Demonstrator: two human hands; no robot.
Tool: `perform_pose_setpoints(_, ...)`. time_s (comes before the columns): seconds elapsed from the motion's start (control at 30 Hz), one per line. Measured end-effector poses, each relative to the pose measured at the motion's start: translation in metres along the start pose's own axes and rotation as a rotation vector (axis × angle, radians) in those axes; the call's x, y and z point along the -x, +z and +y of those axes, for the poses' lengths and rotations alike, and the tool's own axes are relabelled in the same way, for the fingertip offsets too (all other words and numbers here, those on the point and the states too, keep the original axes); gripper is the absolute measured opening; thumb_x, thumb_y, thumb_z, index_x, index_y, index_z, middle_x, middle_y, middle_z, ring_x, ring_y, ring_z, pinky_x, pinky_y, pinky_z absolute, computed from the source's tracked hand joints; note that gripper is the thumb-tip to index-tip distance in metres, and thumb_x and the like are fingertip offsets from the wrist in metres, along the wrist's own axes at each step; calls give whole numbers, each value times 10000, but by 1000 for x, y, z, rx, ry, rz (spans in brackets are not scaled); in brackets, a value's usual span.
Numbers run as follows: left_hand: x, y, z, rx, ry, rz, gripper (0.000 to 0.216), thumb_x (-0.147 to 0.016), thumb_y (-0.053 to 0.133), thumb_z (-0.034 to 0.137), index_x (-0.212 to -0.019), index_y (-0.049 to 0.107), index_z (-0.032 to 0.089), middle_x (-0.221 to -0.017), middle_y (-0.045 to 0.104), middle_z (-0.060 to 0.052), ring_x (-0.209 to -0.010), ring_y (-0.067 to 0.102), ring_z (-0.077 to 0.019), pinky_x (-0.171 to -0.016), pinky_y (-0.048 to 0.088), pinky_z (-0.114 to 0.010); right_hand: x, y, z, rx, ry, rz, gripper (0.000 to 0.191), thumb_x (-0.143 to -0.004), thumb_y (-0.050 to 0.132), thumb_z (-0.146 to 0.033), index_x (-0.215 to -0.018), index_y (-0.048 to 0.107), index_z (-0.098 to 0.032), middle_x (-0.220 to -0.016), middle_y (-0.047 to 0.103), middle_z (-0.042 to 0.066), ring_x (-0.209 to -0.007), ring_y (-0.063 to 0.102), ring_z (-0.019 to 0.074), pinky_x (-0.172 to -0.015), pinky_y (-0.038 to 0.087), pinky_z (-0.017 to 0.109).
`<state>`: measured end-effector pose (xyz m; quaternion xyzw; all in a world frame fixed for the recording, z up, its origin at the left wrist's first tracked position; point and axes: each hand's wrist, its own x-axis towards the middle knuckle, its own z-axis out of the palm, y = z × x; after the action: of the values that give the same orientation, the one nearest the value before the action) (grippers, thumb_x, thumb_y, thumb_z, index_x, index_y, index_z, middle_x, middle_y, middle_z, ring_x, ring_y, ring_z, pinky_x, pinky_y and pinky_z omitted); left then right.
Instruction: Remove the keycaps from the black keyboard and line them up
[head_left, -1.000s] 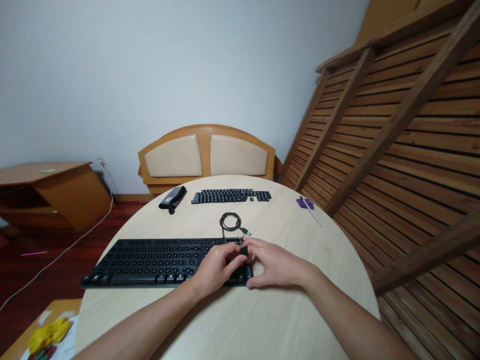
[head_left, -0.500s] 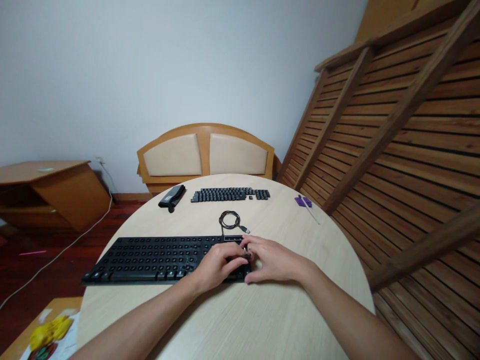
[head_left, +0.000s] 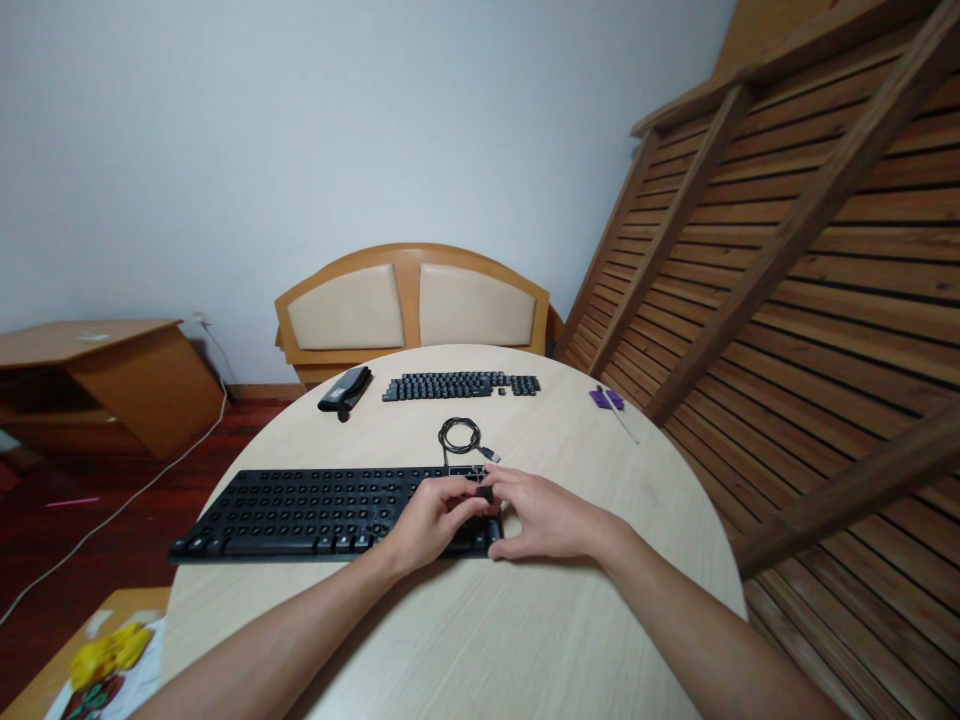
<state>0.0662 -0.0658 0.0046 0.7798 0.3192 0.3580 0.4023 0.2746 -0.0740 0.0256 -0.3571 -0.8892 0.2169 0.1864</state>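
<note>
A long black keyboard point(head_left: 300, 510) lies near the front of the round table, with most of its keycaps off and rows of bare key sockets showing. Over its right end my left hand point(head_left: 435, 515) pinches a small dark keycap point(head_left: 485, 493) between thumb and fingertips. My right hand point(head_left: 544, 515) curves around the same end, its thumb on the keyboard's near right corner and apart from its fingers. Those fingertips are close to the keycap. Thin wire-like lines show beside them, but I cannot tell what they belong to.
Loose keycaps point(head_left: 442, 386) stand in rows at the back of the table point(head_left: 525, 640). A coiled USB cable point(head_left: 459, 436) lies behind the keyboard. A dark folded pouch point(head_left: 345, 392) is at back left, and a purple cloth point(head_left: 606, 399) with a thin white stick is at right.
The dark keycap has risen slightly and shifted a little left between my fingers. My right fingertips have moved a little with it. The view has tilted very slightly.
</note>
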Motion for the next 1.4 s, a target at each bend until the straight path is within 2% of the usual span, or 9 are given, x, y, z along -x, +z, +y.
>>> perform_pose_setpoints(0.27,-4,3,-11,272,-162,31,282,-855,647,405,-829,689,127,-753,709,-34,-711,650,-160,-682,532,-256,-1,5,2,-49,0,16,265,-663,811,-330,-783,612,-203,-988,631,29,-1135,576,251,-1077,383,375)
perform_pose_setpoints(0.47,-7,-1,-13,373,-250,64,405,-787,704,523,-848,657,126,-790,715,-44,-697,683,-161,-674,549,-265,-1,8,5,-72,98,44,316,-622,824,-315,-840,621,-211,-1041,681,47,-1272,515,306,-974,444,370)
perform_pose_setpoints(0.63,-9,-2,-16,451,-292,105,430,-783,713,537,-864,613,127,-836,719,-59,-689,715,-154,-615,542,-216,-4,15,9,-42,130,81,137,-733,735,-258,-754,606,-214,-903,710,35,-1230,569,288,-914,461,343)
perform_pose_setpoints(0.83,-10,-3,-14,460,-295,266,457,-747,732,562,-842,590,137,-836,734,-63,-698,722,-170,-656,567,-252,-8,14,10,-48,127,94,157,-752,762,-306,-808,646,-217,-1041,717,59,-1309,498,284,-1001,416,380)
perform_pose_setpoints(0.93,-11,-5,-12,473,-319,343,489,-720,733,598,-807,559,149,-851,738,-73,-724,729,-193,-679,577,-285,-7,8,11,-125,132,108,196,-761,768,-359,-833,665,-209,-1057,713,70,-1257,538,284,-986,422,381)
perform_pose_setpoints(1.03,-11,-6,-12,496,-321,365,483,-721,737,592,-814,560,153,-872,740,-73,-756,731,-198,-711,578,-300,-5,2,19,-193,166,142,200,-801,729,-377,-860,666,-197,-972,721,57,-1042,644,255,-893,462,354)
perform_pose_setpoints(1.13,-10,-5,-15,509,-320,354,464,-733,736,577,-828,568,155,-879,737,-64,-773,727,-193,-722,571,-295,-2,-3,33,-212,220,186,217,-831,689,-383,-913,676,-182,-902,718,41,-853,653,208,-813,476,325)
perform_pose_setpoints(1.27,-7,-3,-17,443,-248,312,403,-798,698,535,-840,589,150,-868,731,-54,-782,713,-180,-734,552,-282,2,-9,49,-219,258,218,281,-872,629,-397,-1026,692,-171,-952,720,62,-847,643,203,-798,471,315)
perform_pose_setpoints(1.4,-2,-1,-13,271,-173,280,329,-870,639,470,-807,599,150,-808,724,-52,-769,692,-176,-696,516,-258,5,-15,55,-146,267,155,301,-948,508,-391,-1064,693,-184,-880,709,51,-810,628,191,-775,452,303)
